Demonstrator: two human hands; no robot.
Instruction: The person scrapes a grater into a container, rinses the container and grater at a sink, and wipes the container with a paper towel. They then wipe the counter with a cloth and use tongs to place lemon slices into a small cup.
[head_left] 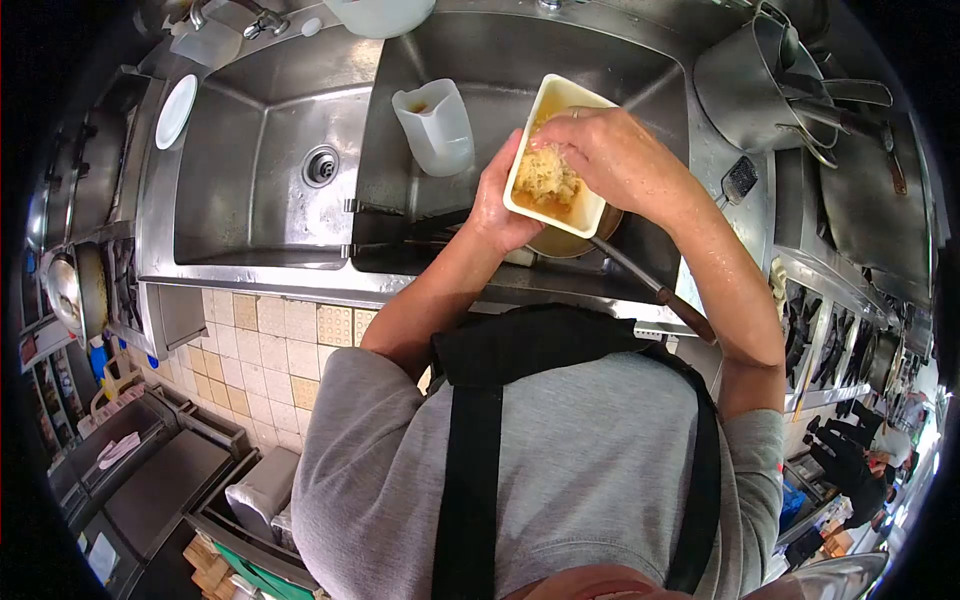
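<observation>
My left hand (497, 200) grips the side of a cream-coloured rectangular tub (585, 219), tilted over the right-hand sink basin. Inside it lies a pale yellow, shredded-looking wet mass (546, 176) in brownish-yellow liquid. Wet and curled, my right hand (612, 152) reaches into the tub from the right, its fingers closed at the mass and partly hidden. Below the tub shows part of a round pan (560, 245), its long handle (640, 272) pointing toward my apron. A translucent white plastic jug (440, 135) stands to the left in the same basin.
The left sink basin (230, 210) has a drain (321, 166). A white oval dish (177, 112) rests on its left rim. At right are a large metal pot (735, 85) with utensils and a small grater-like tool (740, 180). People (860, 465) are far off at lower right.
</observation>
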